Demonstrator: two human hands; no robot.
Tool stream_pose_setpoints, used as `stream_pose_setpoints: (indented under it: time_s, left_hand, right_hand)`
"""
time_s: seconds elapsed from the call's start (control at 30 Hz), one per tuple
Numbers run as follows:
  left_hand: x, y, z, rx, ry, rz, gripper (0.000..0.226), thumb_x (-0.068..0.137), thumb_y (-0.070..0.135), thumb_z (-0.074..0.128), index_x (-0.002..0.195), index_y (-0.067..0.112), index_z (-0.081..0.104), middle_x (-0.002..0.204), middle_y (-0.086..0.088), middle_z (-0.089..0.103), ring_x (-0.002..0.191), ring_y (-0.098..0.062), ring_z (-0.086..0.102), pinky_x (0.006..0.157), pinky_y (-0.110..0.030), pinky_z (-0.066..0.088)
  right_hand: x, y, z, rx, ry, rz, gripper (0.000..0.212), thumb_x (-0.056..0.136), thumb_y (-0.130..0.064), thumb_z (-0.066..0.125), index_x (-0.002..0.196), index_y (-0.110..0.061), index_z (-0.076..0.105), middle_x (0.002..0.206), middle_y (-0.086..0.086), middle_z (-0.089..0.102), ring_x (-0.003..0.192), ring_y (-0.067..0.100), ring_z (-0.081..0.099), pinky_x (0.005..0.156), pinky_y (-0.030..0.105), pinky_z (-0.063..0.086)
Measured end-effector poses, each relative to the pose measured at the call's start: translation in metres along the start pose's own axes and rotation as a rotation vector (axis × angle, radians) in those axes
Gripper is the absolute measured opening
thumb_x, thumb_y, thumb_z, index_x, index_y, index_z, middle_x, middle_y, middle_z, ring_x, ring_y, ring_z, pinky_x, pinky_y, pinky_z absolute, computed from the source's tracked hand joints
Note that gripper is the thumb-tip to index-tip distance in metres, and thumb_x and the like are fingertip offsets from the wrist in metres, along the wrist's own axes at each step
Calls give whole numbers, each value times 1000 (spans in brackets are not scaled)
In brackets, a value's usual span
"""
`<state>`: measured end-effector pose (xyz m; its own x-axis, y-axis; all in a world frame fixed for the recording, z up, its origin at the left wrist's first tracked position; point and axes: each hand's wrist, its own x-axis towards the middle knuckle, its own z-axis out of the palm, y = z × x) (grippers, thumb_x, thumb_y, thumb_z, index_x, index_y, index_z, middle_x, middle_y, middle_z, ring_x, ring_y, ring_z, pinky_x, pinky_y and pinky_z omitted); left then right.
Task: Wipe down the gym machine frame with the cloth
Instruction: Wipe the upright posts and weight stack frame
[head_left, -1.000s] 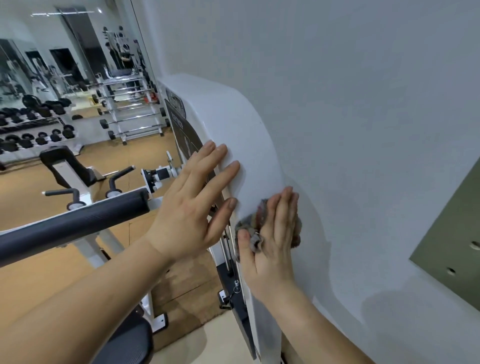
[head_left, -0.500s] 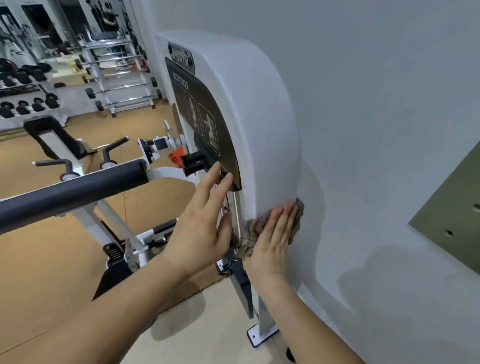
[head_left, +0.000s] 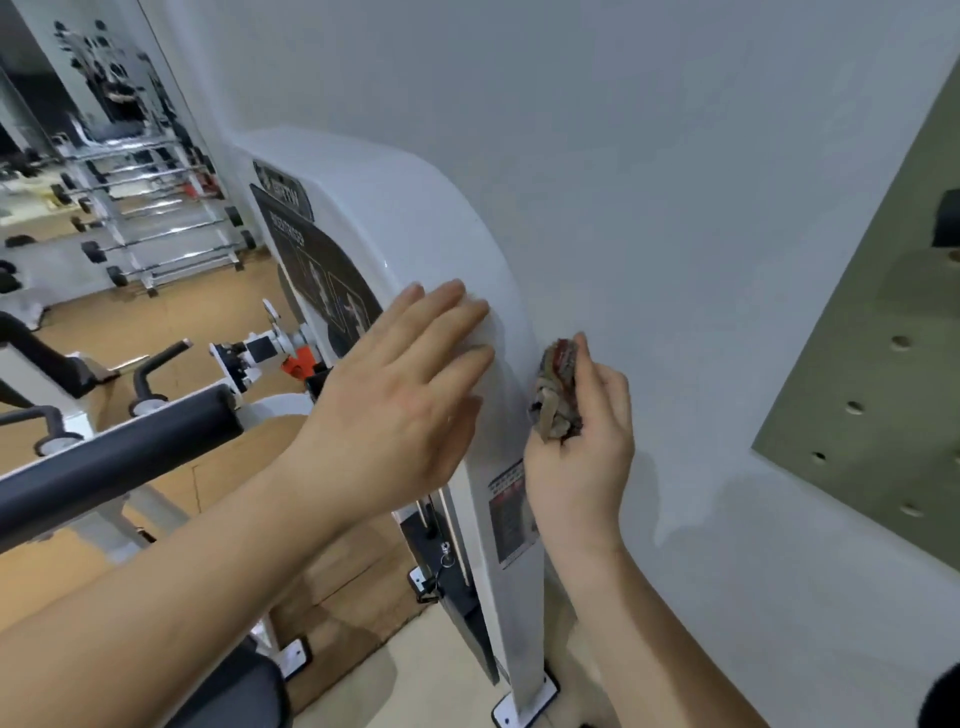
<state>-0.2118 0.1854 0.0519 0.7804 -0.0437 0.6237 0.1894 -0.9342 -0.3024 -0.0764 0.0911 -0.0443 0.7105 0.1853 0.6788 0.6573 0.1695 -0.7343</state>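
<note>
**A:** Where is the cloth?

**B:** It is bunched up in the right hand (head_left: 582, 462). The fingers and thumb curl round it in a closed grip. That puts the cloth (head_left: 556, 400) right at the rear edge of the machine frame (head_left: 426, 234), about halfway up its white cover.

**A:** Is it touching the frame?

**B:** It lies against that back edge as far as I can see. How hard it presses, I cannot tell.

**A:** And the other hand?

**B:** The left hand (head_left: 395, 410) lies flat on the curved side of the cover, fingers straight and slightly spread, holding nothing. Its fingertips reach near the rear edge, just beside the cloth but apart from it.

**A:** How much room is there behind?

**B:** Little. The wall (head_left: 675, 182) runs close behind the cover, and the right hand sits in the narrow gap between the two. Further right on the wall is a green board (head_left: 872, 374) with holes, well apart from the hand.

**A:** Below the hands?

**B:** The cover narrows to a straight post with a label (head_left: 511, 514) on it, beside the right wrist. The post ends in a foot plate (head_left: 524, 712) at the bottom.

**A:** And on the left?

**B:** A black padded bar (head_left: 119, 457) crosses below the left forearm. A dark panel (head_left: 322, 270) covers the front face of the cover. Beyond lies open wooden floor (head_left: 171, 317), with a rack of barbells (head_left: 156, 223) far back.
</note>
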Motion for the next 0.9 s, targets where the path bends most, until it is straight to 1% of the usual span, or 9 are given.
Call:
stream_pose_setpoints:
  time_s: [0.07,0.1,0.17,0.23,0.3,0.37,0.57,0.7,0.9]
  left_hand:
    - [11,6,5,88,-26,11,35,92,18,61,123,5,71,144,-18,59,142,-41,47,122,-57,29]
    - [16,8,7,113,-24,7,34,93,19,59,122,6,72,142,-17,60,140,-41,49,121,-57,30]
    - [22,10,10,137,-21,-14,32,96,22,59,121,9,73,139,-16,63,136,-41,53,118,-57,34]
    - [24,11,9,161,-28,-31,29,96,23,62,119,10,75,137,-15,64,133,-41,55,115,-57,38]
    - [27,10,8,204,-44,-31,28,95,23,65,117,10,76,137,-15,65,132,-41,57,114,-57,39]
    - [28,12,9,231,-65,-48,29,96,24,66,119,10,76,139,-16,63,134,-41,55,115,-58,38]
    - [15,32,18,337,-111,-188,47,99,25,67,142,8,60,157,-18,45,150,-40,36,121,-64,27]
    - [8,65,26,347,-146,-354,63,98,25,69,150,-2,46,161,-24,33,154,-41,25,124,-61,25]
    - [-10,110,55,369,-212,-345,44,98,15,70,138,0,62,158,-21,42,150,-38,37,115,-58,40]
  right_hand:
    - [7,9,8,42,-24,38,55,94,-2,64,148,-5,54,125,-9,62,120,5,61,104,15,44]
    - [6,13,13,84,-68,59,54,96,-7,63,150,-7,52,132,-12,61,127,11,60,108,24,47]
    - [-6,23,16,128,-223,16,60,101,-17,55,157,-7,39,154,0,50,144,23,48,113,45,47]
    - [-15,36,11,81,-382,-147,70,103,-28,50,162,-3,20,168,15,27,155,29,31,115,53,43]
    - [-10,48,4,88,-454,-276,77,106,-44,45,160,2,17,167,26,20,155,36,27,114,55,44]
    - [-2,53,1,181,-483,-305,79,106,-54,35,158,3,22,162,31,24,152,41,32,112,57,44]
    - [-1,70,10,253,-422,-304,51,111,-24,40,156,0,31,159,26,36,148,39,40,112,58,45]
    - [-13,97,4,249,-464,-311,49,111,-20,46,155,-2,36,159,23,40,149,35,41,116,51,44]
    - [-23,118,-15,327,-602,-177,58,107,-20,55,158,-6,34,163,12,39,153,27,36,123,37,35]
